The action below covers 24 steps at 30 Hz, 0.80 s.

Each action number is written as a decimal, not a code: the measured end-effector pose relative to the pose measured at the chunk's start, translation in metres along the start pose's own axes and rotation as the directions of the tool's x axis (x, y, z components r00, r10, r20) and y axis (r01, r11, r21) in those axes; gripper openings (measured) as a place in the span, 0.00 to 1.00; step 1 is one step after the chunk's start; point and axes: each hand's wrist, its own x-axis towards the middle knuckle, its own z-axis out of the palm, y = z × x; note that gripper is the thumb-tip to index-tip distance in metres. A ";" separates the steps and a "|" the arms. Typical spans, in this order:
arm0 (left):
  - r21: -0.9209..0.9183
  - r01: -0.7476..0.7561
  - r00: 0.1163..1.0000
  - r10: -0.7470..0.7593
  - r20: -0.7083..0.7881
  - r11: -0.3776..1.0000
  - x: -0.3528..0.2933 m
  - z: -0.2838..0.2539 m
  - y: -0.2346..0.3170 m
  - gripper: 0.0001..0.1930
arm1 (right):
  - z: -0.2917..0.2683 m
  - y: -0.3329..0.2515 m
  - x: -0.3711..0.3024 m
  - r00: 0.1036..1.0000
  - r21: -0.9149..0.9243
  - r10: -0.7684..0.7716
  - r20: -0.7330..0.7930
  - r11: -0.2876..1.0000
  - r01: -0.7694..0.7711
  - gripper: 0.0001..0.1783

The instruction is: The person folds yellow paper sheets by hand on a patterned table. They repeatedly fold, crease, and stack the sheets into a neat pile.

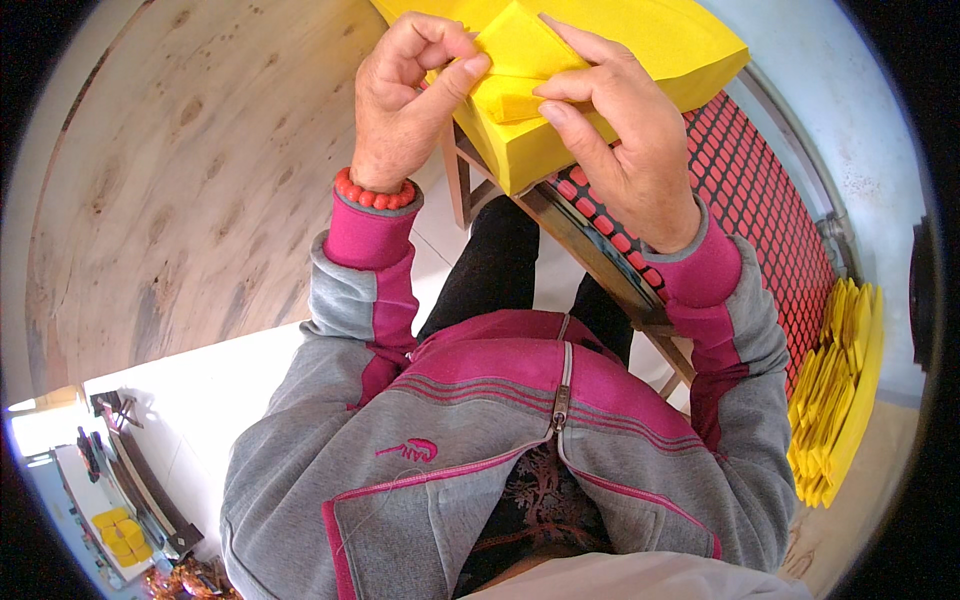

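Note:
At the top of the head view, my left hand [405, 105] pinches the left edge of a folded yellow sheet [518, 45] between thumb and fingers. My right hand [630, 125] holds the same sheet from the right, its thumb and fingertips closed at a small folded flap. The sheet comes to a pointed corner at the top; whether it is paper or cloth I cannot tell. Directly beneath lies a larger yellow block-like piece or stack [690, 50], with one corner jutting toward me.
A wooden stand [600, 260] carries a red-and-black patterned surface [745, 170]. Right of it, a pile of folded yellow pieces [838, 390] stands by the wall. A large wooden board [190, 180] fills the left. More yellow pieces [122, 535] sit on a surface at lower left.

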 end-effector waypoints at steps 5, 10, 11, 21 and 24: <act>0.063 -0.147 0.977 0.134 0.168 0.987 0.005 -0.013 0.002 0.07 | 0.001 0.002 -0.002 0.998 0.050 0.060 0.024 0.997 -0.061 0.06; 0.135 -0.131 0.979 0.107 0.174 0.982 0.004 -0.014 0.001 0.06 | 0.001 0.000 -0.003 0.996 0.068 0.083 0.023 0.994 -0.085 0.07; 0.165 -0.131 0.980 0.102 0.169 0.978 0.004 -0.014 0.001 0.05 | 0.001 0.000 -0.003 0.996 0.066 0.086 0.021 0.994 -0.088 0.07; -0.001 0.083 0.996 -0.083 -0.011 0.997 -0.003 -0.006 -0.003 0.04 | -0.012 -0.012 0.005 0.990 0.032 0.138 -0.006 0.990 -0.137 0.11; 0.023 0.033 0.999 -0.032 -0.018 0.999 -0.001 -0.012 -0.012 0.06 | -0.015 -0.011 0.008 0.998 -0.025 0.047 0.039 0.999 -0.046 0.12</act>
